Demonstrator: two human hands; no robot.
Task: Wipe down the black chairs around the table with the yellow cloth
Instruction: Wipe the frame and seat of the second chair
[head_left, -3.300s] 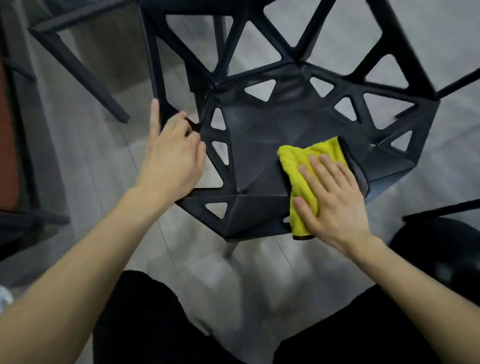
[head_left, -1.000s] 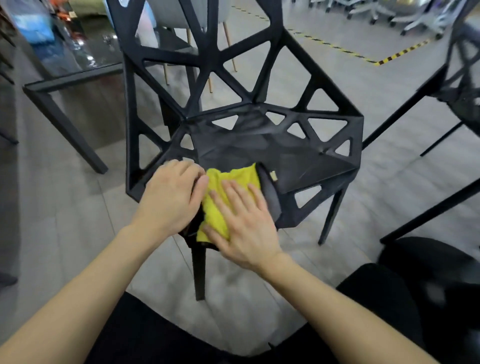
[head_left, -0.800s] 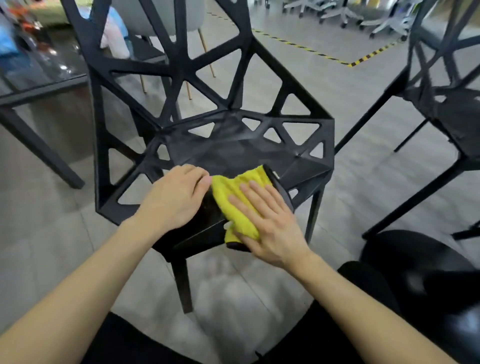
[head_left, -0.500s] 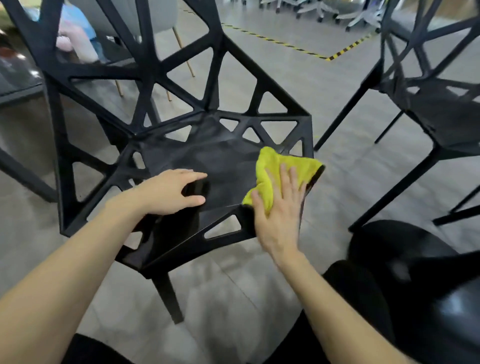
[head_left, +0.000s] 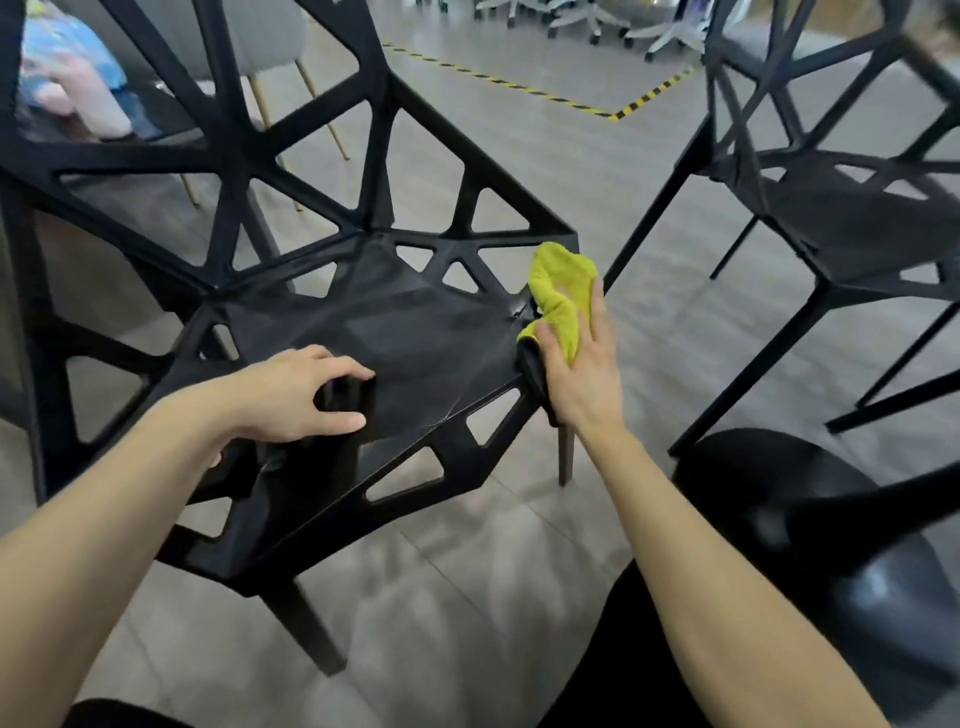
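Upper left: a blurred pale blue and pink object (head_left: 72, 78) is showing through the chair's open back; what it is cannot be told.
Left arm: a bare forearm is reaching in from the lower left edge toward the middle of the frame.
Left hand (head_left: 298, 397): it is resting on the seat near its front left part, fingers curled down with the tips and the thumb touching the black surface, clasping nothing that can be seen.
Black plastic chair with triangular cut-outs (head_left: 415, 332): it is filling the left and centre of the frame, its lattice back rising to the upper left and its seat lying between the two hands.
Yellow microfibre cloth with a dark edge (head_left: 563, 299): it is bunched against the seat's right front corner, just right of centre, half hanging over the edge.
Right hand (head_left: 582, 374): it is gripping the cloth, thumb closing on one side and long fingers lying along the other, pressing it to the chair's corner.
Right side: a second black lattice chair (head_left: 852, 218) is standing well apart on the grey tiled floor (head_left: 519, 545).
Top centre: a yellow-and-black striped floor tape (head_left: 623, 109) is running across the floor.
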